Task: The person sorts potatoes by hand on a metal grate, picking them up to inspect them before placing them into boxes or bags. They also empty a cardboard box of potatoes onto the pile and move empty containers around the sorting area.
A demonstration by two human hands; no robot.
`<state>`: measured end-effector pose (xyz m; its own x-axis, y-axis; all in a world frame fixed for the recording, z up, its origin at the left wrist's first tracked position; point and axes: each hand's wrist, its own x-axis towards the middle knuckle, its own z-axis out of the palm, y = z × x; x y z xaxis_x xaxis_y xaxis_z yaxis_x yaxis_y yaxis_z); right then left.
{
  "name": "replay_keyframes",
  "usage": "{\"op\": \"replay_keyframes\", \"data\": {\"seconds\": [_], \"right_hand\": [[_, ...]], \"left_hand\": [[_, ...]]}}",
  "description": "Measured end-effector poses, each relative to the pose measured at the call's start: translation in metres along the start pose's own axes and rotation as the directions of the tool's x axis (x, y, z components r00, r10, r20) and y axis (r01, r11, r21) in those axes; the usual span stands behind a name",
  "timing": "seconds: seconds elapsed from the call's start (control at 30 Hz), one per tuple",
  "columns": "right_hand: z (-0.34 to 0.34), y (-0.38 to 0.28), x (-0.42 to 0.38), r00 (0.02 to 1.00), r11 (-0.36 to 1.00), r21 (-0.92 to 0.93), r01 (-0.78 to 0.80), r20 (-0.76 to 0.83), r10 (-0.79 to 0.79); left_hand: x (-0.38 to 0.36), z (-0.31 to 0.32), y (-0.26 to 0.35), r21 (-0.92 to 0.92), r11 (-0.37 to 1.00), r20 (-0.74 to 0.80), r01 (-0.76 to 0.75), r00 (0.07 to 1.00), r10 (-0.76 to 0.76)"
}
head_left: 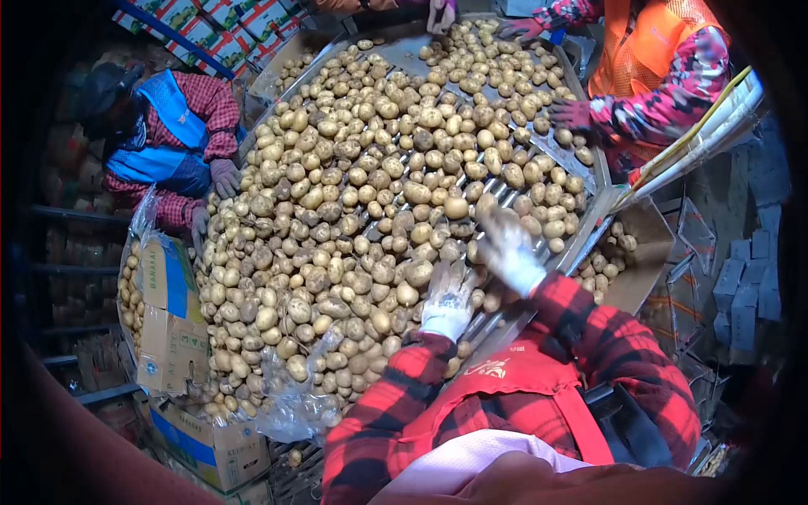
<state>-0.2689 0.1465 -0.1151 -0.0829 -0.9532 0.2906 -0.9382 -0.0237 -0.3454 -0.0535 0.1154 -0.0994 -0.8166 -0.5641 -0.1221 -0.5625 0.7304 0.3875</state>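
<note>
Many potatoes (320,194) cover a large sorting table with metal rollers (509,195). My left hand (448,296), in a dirty white glove, lies on the potatoes at the near side, fingers pointing away and apart, with nothing visible in it. Farther right, my right hand (505,246), also in a white glove, reaches over the potatoes and rollers. Motion smears its fingers, so whether it holds a potato cannot be seen. Both sleeves are red and black plaid.
Co-workers' gloved hands rest by the potatoes at left (225,178) and upper right (570,114). Cardboard boxes (172,349) stand at the left, one holding potatoes. Clear plastic (299,408) lies at the near edge. Another potato box (640,290) is at right.
</note>
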Motion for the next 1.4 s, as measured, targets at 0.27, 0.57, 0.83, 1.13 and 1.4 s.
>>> {"op": "replay_keyframes", "data": {"seconds": [0.27,0.57,0.83,1.13,1.4], "right_hand": [[-0.014,-0.022,-0.011,0.983,0.988,-0.067,-0.141,-0.13,0.131],[0.052,-0.047,0.169,0.911,0.924,-0.274,0.265,0.386,-0.147],[0.062,-0.012,0.213,0.857,0.979,0.069,0.192,0.474,-0.202],[-0.035,0.016,0.084,0.814,-0.587,0.616,-0.526,0.566,-0.135],[-0.031,-0.009,0.032,0.996,0.63,0.775,-0.043,0.082,-0.032]], "left_hand": [[-0.088,0.0,0.01,-0.067,0.989,-0.165,0.133,0.976,-0.143],[-0.124,-0.003,0.018,-0.265,0.95,-0.247,0.168,0.94,-0.235],[-0.116,-0.014,0.018,-0.315,0.929,-0.276,0.193,0.918,-0.284],[-0.007,-0.012,-0.043,0.227,0.908,-0.34,0.353,0.902,-0.266],[-0.015,-0.039,-0.038,-0.159,0.948,-0.359,0.276,0.878,-0.316]]}}
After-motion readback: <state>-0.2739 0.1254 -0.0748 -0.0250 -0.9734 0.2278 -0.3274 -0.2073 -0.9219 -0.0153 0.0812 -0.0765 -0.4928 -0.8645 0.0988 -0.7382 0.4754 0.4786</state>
